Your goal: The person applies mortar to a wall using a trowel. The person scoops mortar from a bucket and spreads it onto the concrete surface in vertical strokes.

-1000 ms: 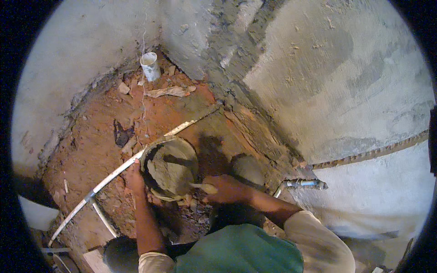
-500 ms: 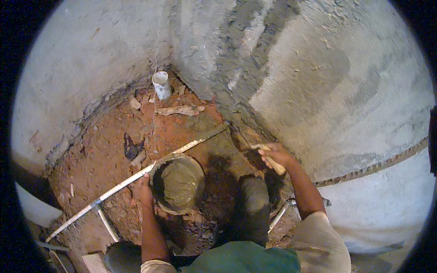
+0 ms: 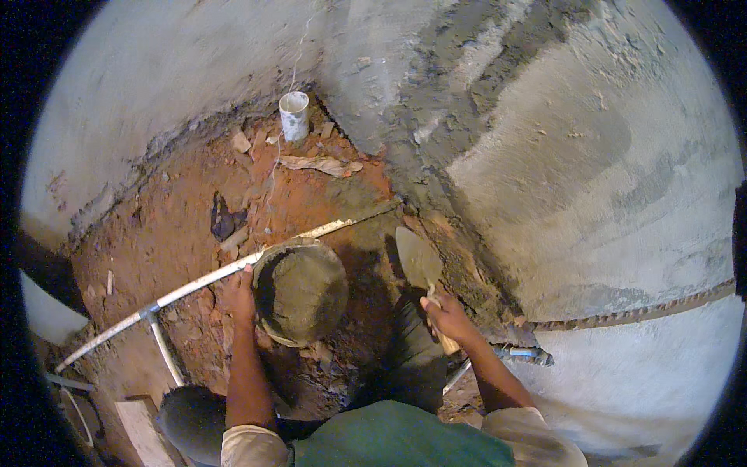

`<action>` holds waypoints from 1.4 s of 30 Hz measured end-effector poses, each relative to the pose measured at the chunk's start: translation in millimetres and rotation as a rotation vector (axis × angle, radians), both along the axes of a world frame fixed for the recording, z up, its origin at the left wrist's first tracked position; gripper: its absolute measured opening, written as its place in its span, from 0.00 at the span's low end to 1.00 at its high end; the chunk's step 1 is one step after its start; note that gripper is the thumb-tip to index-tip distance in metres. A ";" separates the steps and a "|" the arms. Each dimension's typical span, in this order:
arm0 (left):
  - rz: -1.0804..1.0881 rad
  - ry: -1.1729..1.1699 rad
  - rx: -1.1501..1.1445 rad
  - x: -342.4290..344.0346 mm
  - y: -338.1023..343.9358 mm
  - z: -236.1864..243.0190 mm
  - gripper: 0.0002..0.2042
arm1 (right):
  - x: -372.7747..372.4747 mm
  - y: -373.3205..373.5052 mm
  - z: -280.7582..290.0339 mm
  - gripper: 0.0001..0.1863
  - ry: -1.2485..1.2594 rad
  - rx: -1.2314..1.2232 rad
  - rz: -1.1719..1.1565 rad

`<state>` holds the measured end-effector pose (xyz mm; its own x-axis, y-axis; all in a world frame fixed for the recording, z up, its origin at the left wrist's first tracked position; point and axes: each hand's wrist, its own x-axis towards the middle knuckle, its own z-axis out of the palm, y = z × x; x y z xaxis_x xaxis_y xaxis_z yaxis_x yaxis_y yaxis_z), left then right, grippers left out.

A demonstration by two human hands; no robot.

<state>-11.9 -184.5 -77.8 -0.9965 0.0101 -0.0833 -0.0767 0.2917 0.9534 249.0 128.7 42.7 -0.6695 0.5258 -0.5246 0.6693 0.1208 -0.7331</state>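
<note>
A round bucket (image 3: 336,331) of wet grey mortar (image 3: 299,288) stands on the dirt just below the white pipe. At its left side my left hand (image 3: 242,289) is closed on the wall near the rim, the fingertips close to the pipe. My right hand (image 3: 445,317) grips the wooden handle of a trowel (image 3: 419,257). Its broad grey blade points up and away, to the right of the bucket and over the foot of the right wall. Whether mortar lies on the blade, I cannot tell.
A white pipe (image 3: 202,286) with a branch crosses the reddish soil (image 3: 179,210). Farther off, a short upright pipe (image 3: 294,117) stands in the corner near a flat broken piece (image 3: 323,164). Fresh mortar streaks the right wall (image 3: 545,171). A blue-banded pipe fitting (image 3: 523,352) lies beyond my right forearm.
My right hand has moved left and nearer to me, and the trowel's blade has turned to show its broad face. My left hand stays at the bucket. The view has shifted slightly.
</note>
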 end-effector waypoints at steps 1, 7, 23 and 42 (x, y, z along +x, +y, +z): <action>-0.016 -0.013 0.030 0.1 -0.3 1.4 0.18 | -5.1 0.2 -0.2 0.22 0.023 0.157 0.045; -0.041 0.032 0.003 -4.7 -2.2 -3.5 0.18 | -60.8 41.0 -39.0 0.26 -0.105 0.685 0.217; -0.027 0.002 -0.040 -6.1 1.4 -10.2 0.16 | -64.4 107.7 -45.0 0.21 0.050 0.767 0.024; -0.028 0.070 -0.005 -5.9 3.4 8.1 0.17 | -100.4 81.9 -77.5 0.26 -0.303 0.795 0.214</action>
<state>-17.8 -181.1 -69.7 -0.9992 0.0376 -0.0133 -0.0015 0.2980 0.9546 148.6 210.5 -34.8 -0.6870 0.6903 -0.2269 0.7260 0.6657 -0.1727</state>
